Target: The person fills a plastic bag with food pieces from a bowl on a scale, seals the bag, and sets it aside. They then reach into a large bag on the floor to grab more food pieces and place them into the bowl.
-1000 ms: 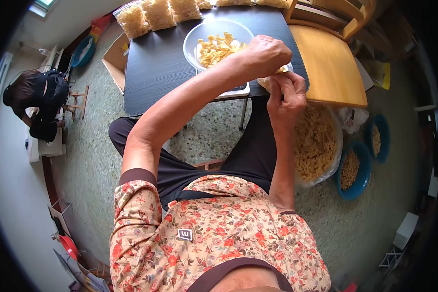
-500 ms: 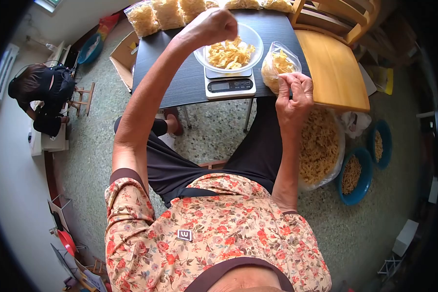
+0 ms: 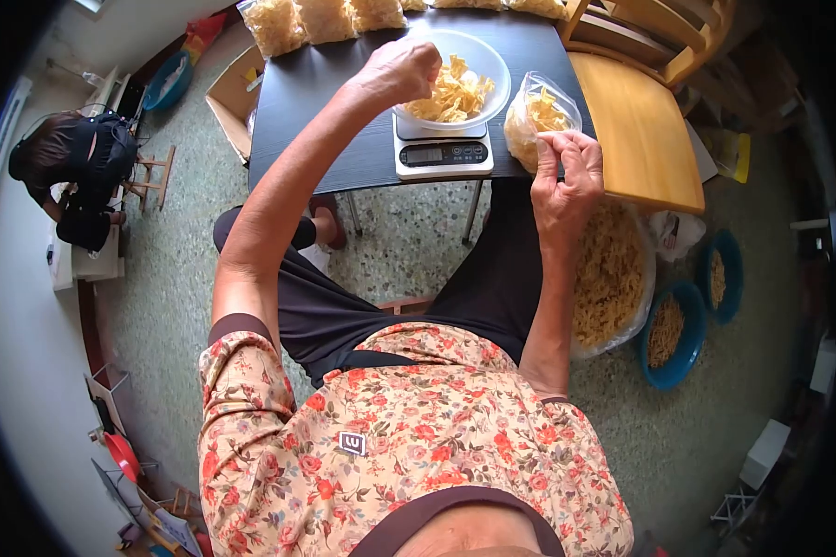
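My left hand (image 3: 404, 71) is closed over the left rim of a clear round bowl (image 3: 498, 104); what its fingers hold, if anything, is hidden. Pale yellow, crinkled pieces (image 3: 457, 93) lie in the bowl, which rests on a white scale (image 3: 444, 158) with a dark display panel. To the right of the scale a clear plastic bag (image 3: 522, 139), partly filled with similar pieces, stands open at the table's edge. My right hand (image 3: 568, 176) pinches the near side of this bag between thumb and fingers.
Filled bags (image 3: 326, 20) line the far side of the dark table (image 3: 320, 102). A wooden chair (image 3: 636, 139) adjoins it at right. Below are a large lined container of pieces (image 3: 608, 278) and blue basins (image 3: 685, 357). Another person (image 3: 88, 158) sits at far left.
My left hand has moved from over the bowl's far part to its left rim. My right hand keeps its pinch on the bag. The whole view has shifted slightly.
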Tool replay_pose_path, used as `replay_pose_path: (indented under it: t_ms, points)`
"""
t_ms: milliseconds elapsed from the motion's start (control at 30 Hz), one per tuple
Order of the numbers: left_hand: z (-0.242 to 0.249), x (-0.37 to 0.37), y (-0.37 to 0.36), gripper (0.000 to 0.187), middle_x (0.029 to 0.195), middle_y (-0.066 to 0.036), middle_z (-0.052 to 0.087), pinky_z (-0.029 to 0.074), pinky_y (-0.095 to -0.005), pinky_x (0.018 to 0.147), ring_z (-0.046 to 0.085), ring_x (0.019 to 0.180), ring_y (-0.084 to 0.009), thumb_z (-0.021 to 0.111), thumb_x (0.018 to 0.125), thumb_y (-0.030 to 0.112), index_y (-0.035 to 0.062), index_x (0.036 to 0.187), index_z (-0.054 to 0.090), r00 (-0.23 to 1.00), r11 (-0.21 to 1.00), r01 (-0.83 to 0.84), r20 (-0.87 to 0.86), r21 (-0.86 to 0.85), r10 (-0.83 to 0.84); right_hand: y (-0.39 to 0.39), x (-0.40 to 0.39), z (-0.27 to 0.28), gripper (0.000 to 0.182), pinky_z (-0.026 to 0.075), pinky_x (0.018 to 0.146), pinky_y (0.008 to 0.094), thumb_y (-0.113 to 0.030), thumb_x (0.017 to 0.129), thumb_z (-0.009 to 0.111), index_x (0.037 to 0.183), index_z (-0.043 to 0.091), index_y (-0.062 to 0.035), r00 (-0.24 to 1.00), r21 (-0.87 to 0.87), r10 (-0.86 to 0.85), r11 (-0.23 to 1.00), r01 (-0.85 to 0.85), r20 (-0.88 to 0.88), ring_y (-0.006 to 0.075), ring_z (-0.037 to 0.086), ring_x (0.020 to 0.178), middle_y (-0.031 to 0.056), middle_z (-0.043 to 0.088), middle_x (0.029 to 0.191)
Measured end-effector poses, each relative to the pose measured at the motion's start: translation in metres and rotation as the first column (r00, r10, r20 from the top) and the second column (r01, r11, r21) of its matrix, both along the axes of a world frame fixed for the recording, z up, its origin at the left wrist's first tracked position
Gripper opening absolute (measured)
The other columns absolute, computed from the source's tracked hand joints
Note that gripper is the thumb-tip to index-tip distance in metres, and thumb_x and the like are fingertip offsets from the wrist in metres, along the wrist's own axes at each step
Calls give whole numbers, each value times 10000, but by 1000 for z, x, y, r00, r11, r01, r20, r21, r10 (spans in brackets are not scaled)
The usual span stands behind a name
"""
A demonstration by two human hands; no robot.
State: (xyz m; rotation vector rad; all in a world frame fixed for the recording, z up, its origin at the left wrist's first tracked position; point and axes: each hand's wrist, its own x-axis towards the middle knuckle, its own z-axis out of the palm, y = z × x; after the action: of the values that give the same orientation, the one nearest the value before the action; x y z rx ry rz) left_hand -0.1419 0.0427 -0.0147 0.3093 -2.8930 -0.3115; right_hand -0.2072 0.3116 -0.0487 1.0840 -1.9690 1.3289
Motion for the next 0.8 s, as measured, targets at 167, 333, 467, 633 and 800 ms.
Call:
replay_pose_path:
  t_ms: [167, 333, 467, 633, 800]
  points:
    - [18, 5, -10, 142, 715, -100, 673, 528, -366, 633, 656, 655, -207, 767, 714, 99, 18, 807, 695, 999, 994, -20, -37, 106, 24, -3, -2, -1, 97, 567, 749, 354, -12, 851, 747, 947, 730, -7, 999, 7, -1, 1000, 1, -47, 250, 663, 838, 104, 645, 938]
    - [38, 18, -15, 187, 762, -57, 718, 559, -242, 576, 667, 634, -96, 798, 818, 148, 4, 913, 727, 988, 684, 1, -106, 730, 112, -4, 2, 2, 104, 568, 753, 347, -14, 849, 751, 951, 730, -11, 1000, 6, 2, 1000, -2, -22, 242, 663, 837, 99, 640, 943]
    - [34, 13, -11, 233, 813, -111, 733, 613, -266, 645, 718, 680, -155, 820, 792, 110, -39, 946, 728, 966, 374, 97, -177, 922, 186, -7, 4, 2, 110, 567, 758, 339, -12, 843, 753, 950, 730, -17, 1000, -7, 22, 1000, -22, 4, 235, 664, 837, 93, 636, 940]
    - [28, -1, -11, 241, 837, -117, 737, 614, -270, 665, 729, 720, -161, 823, 832, 144, -20, 982, 729, 949, 361, 170, -250, 917, 190, -9, 2, 4, 113, 564, 756, 332, -27, 838, 760, 947, 733, -17, 1000, 5, 16, 1000, -16, -9, 237, 666, 831, 94, 638, 939]
    - [37, -7, -13, 203, 884, -112, 738, 619, -270, 698, 736, 763, -174, 773, 885, 120, -1, 1038, 718, 935, 184, 308, -333, 933, 120, -10, 1, 5, 114, 564, 741, 333, -30, 831, 768, 939, 733, -16, 1000, -7, 14, 1000, -14, 8, 236, 665, 822, 95, 637, 934]
